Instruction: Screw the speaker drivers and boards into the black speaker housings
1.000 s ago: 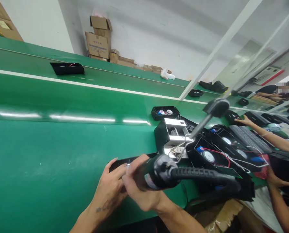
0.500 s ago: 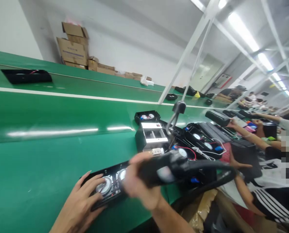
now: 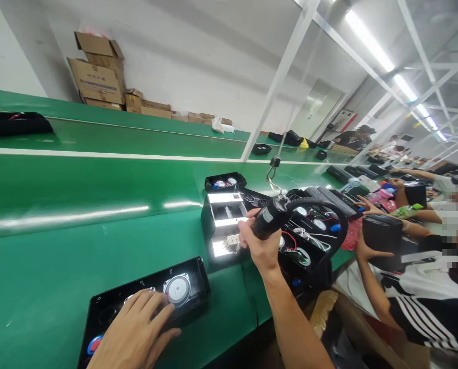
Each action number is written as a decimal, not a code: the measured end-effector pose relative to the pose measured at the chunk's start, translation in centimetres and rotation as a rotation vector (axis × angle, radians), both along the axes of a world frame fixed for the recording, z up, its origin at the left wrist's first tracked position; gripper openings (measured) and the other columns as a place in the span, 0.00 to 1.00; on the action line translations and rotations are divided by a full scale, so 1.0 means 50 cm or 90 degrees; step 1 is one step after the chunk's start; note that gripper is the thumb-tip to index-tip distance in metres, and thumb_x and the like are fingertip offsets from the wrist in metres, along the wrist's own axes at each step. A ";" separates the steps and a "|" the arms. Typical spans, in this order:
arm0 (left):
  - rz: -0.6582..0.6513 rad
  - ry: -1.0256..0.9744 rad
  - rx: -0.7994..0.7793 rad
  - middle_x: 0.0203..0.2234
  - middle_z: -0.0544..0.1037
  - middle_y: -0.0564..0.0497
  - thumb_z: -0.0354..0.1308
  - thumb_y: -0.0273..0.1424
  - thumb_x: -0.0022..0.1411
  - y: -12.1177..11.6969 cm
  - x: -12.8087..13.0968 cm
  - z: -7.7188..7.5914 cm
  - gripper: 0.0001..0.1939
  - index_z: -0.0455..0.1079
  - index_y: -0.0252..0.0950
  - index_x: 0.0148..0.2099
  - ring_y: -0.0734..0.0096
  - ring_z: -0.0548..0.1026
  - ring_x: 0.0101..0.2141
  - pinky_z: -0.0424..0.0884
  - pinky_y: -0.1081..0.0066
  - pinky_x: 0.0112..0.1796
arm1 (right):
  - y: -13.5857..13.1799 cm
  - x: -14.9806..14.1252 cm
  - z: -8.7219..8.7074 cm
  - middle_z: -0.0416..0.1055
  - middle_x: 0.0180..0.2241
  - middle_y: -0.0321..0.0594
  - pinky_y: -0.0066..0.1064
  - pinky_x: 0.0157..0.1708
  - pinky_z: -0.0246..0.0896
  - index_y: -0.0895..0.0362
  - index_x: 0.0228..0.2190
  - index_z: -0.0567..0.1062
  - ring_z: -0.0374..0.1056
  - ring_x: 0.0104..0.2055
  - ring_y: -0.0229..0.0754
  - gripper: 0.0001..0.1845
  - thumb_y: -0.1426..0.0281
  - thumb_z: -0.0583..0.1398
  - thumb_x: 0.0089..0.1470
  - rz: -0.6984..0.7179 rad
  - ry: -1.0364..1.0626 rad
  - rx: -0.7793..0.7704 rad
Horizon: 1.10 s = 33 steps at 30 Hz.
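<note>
A black speaker housing (image 3: 200, 281) lies on the green bench at the lower left, its round speaker driver (image 3: 177, 289) facing up. My left hand (image 3: 138, 325) rests over the housing with fingers stretched out, covering much of a second driver. In my right hand (image 3: 261, 246) is a black electric screwdriver (image 3: 270, 218), fingers wrapped round its body and a thick black cable looping off its rear end. The screwdriver's front end points toward a screw feeder (image 3: 212, 218) with a lit white front. My hand hides part of that end, so contact cannot be told.
Several open black housings with wires (image 3: 309, 237) lie right of the feeder. A hanging hook (image 3: 275, 162) is above the screwdriver. At right, a co-worker's hands hold a black box (image 3: 381, 241). Cardboard boxes (image 3: 98, 82) stand along the wall.
My right hand has lifted the screwdriver off the speaker housing and carried it to the screw feeder. My left hand stays at the housing, which now shows more of its surface.
</note>
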<state>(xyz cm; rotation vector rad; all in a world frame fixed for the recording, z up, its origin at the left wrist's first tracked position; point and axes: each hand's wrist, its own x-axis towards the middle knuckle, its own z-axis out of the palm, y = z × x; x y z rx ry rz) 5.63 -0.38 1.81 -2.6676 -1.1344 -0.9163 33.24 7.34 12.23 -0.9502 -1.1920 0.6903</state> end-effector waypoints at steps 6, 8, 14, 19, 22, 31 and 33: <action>0.070 0.039 -0.110 0.43 0.80 0.49 0.60 0.40 0.71 -0.016 0.008 -0.040 0.08 0.77 0.44 0.43 0.57 0.77 0.41 0.73 0.57 0.45 | -0.079 -0.034 0.013 0.60 0.18 0.21 0.24 0.17 0.55 0.51 0.43 0.70 0.54 0.15 0.31 0.10 0.68 0.65 0.62 0.132 0.139 0.005; 0.076 0.062 -0.154 0.40 0.79 0.51 0.61 0.35 0.71 -0.020 0.013 -0.042 0.04 0.76 0.44 0.41 0.58 0.77 0.41 0.71 0.55 0.48 | -0.105 -0.060 0.007 0.59 0.19 0.22 0.23 0.17 0.55 0.49 0.43 0.70 0.52 0.15 0.31 0.08 0.68 0.63 0.64 0.164 0.176 0.016; 0.051 0.040 -0.213 0.34 0.78 0.57 0.57 0.29 0.73 -0.026 0.024 -0.032 0.06 0.75 0.44 0.43 0.63 0.77 0.37 0.62 0.51 0.57 | -0.133 -0.138 -0.035 0.56 0.20 0.22 0.22 0.18 0.53 0.46 0.46 0.68 0.52 0.16 0.32 0.07 0.69 0.60 0.69 0.283 0.200 0.043; 0.047 0.022 -0.245 0.33 0.78 0.57 0.56 0.27 0.72 -0.027 0.025 -0.023 0.09 0.76 0.46 0.43 0.64 0.77 0.37 0.61 0.52 0.57 | -0.125 -0.162 -0.058 0.57 0.20 0.21 0.23 0.18 0.54 0.48 0.46 0.67 0.53 0.16 0.31 0.07 0.69 0.60 0.69 0.307 0.185 0.027; 0.038 0.016 -0.259 0.34 0.79 0.58 0.58 0.27 0.71 -0.026 0.024 -0.021 0.09 0.76 0.47 0.44 0.63 0.77 0.37 0.62 0.52 0.56 | -0.123 -0.164 -0.064 0.57 0.20 0.22 0.23 0.18 0.54 0.48 0.46 0.66 0.54 0.16 0.32 0.08 0.67 0.61 0.69 0.304 0.178 0.008; 0.031 0.024 -0.246 0.35 0.79 0.56 0.55 0.29 0.74 -0.030 0.027 -0.023 0.08 0.75 0.45 0.44 0.62 0.75 0.37 0.61 0.50 0.56 | -0.128 -0.180 -0.076 0.58 0.23 0.23 0.25 0.18 0.52 0.49 0.42 0.64 0.54 0.18 0.31 0.09 0.67 0.62 0.67 0.310 0.111 -0.009; 0.034 0.013 -0.228 0.35 0.79 0.55 0.53 0.29 0.74 -0.030 0.028 -0.021 0.10 0.75 0.45 0.42 0.62 0.74 0.37 0.61 0.50 0.54 | -0.133 -0.178 -0.076 0.58 0.23 0.24 0.26 0.18 0.54 0.49 0.42 0.64 0.54 0.17 0.32 0.09 0.71 0.61 0.66 0.310 0.077 -0.016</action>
